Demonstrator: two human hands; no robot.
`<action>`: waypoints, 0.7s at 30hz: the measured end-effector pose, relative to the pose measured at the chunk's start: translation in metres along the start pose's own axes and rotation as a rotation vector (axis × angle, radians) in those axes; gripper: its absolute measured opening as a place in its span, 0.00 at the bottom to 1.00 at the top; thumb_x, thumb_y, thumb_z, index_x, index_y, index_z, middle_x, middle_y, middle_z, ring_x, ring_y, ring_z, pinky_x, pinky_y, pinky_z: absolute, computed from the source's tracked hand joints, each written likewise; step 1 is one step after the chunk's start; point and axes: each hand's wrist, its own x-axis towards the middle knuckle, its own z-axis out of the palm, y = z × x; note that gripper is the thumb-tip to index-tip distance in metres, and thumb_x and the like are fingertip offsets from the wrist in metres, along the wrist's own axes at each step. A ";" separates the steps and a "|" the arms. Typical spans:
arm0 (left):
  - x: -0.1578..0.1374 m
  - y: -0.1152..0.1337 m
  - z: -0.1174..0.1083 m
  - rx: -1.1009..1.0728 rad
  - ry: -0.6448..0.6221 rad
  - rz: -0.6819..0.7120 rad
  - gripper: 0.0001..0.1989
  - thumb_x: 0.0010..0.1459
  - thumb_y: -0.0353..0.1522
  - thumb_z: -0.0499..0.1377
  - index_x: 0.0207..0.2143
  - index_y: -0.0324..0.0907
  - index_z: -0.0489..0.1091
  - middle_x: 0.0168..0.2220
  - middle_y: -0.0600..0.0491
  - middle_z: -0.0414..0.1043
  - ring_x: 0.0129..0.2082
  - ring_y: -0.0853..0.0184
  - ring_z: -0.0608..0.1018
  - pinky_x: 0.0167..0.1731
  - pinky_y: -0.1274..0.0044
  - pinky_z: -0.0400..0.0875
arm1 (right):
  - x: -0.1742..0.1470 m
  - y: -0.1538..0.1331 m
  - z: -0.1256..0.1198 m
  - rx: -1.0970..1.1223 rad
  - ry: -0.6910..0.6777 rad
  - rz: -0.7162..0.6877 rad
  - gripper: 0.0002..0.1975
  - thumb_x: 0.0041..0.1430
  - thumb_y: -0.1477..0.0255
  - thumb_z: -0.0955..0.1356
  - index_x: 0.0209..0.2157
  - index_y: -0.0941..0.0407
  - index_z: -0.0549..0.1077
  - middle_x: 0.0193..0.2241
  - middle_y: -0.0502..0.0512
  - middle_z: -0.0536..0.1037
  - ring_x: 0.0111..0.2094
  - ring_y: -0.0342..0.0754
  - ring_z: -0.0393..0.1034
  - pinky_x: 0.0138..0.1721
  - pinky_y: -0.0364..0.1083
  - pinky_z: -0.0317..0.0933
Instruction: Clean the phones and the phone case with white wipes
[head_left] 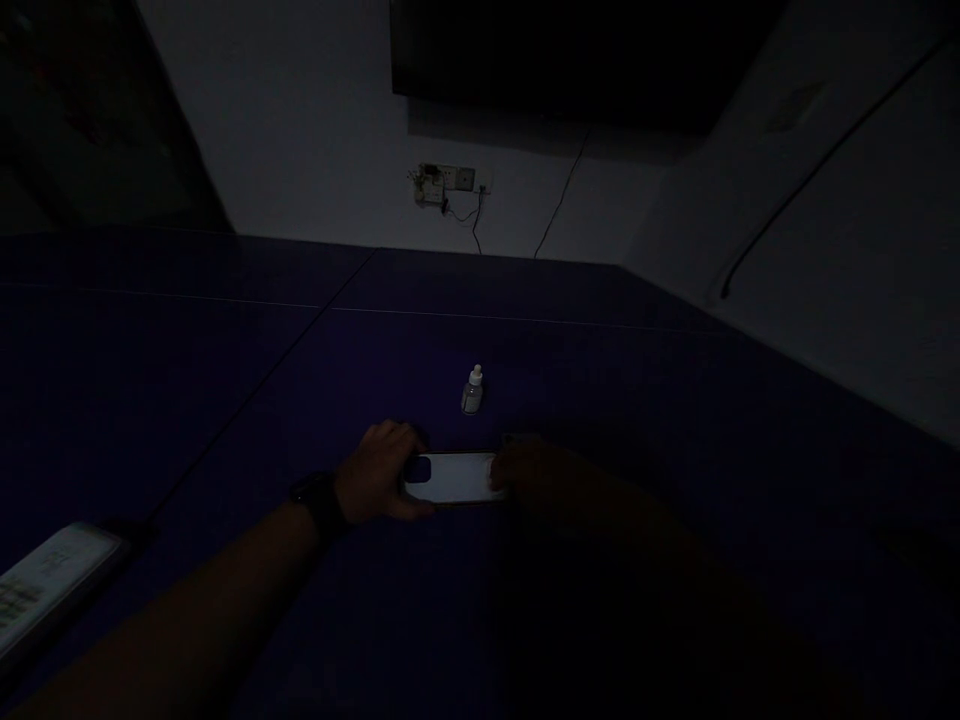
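Note:
A light-coloured phone case (459,478) lies crosswise on the dark blue surface, its camera cutout at the left end showing blue through it. My left hand (384,472), with a dark watch on the wrist, grips that end between thumb and fingers. At the opposite end, the bent fingers of my right hand (521,468) press on the case's face. A small pale patch shows at those fingertips; deep shadow hides what they may hold. Just beyond the case stands a small dropper bottle (472,395) with a white cap, upright and untouched.
The room is very dark. At the lower left lies a white box-like object (60,575) with printing. Wall sockets with wires (450,180) sit beyond the blue surface (337,370), below a large black screen (555,60). A dark cable (817,170) runs along the right wall.

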 end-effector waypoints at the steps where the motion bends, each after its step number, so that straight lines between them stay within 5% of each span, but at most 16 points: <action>1: 0.000 0.000 0.000 0.002 0.002 0.003 0.33 0.39 0.48 0.74 0.43 0.46 0.66 0.42 0.51 0.71 0.43 0.54 0.70 0.42 0.67 0.62 | -0.001 0.001 0.000 0.025 -0.002 0.008 0.17 0.58 0.80 0.66 0.48 0.56 0.78 0.50 0.61 0.80 0.50 0.53 0.74 0.53 0.51 0.65; 6: 0.001 0.001 0.000 -0.019 0.009 0.012 0.32 0.38 0.46 0.75 0.42 0.47 0.66 0.42 0.51 0.71 0.43 0.54 0.70 0.41 0.67 0.61 | -0.005 -0.006 -0.005 0.118 -0.082 0.114 0.17 0.58 0.82 0.66 0.46 0.55 0.79 0.50 0.59 0.81 0.49 0.52 0.76 0.52 0.50 0.67; 12: 0.001 0.000 0.000 -0.017 0.009 0.016 0.32 0.38 0.47 0.75 0.41 0.46 0.66 0.42 0.51 0.71 0.43 0.54 0.70 0.41 0.68 0.60 | -0.001 -0.011 -0.005 0.207 -0.052 -0.029 0.18 0.58 0.83 0.65 0.48 0.58 0.78 0.52 0.62 0.79 0.52 0.51 0.74 0.54 0.50 0.65; 21: 0.002 -0.001 0.001 0.026 -0.005 0.025 0.34 0.37 0.47 0.75 0.42 0.46 0.65 0.43 0.51 0.71 0.43 0.55 0.70 0.40 0.68 0.60 | 0.002 -0.007 0.000 0.074 -0.037 -0.021 0.14 0.60 0.80 0.65 0.42 0.57 0.80 0.46 0.62 0.81 0.46 0.52 0.76 0.51 0.51 0.66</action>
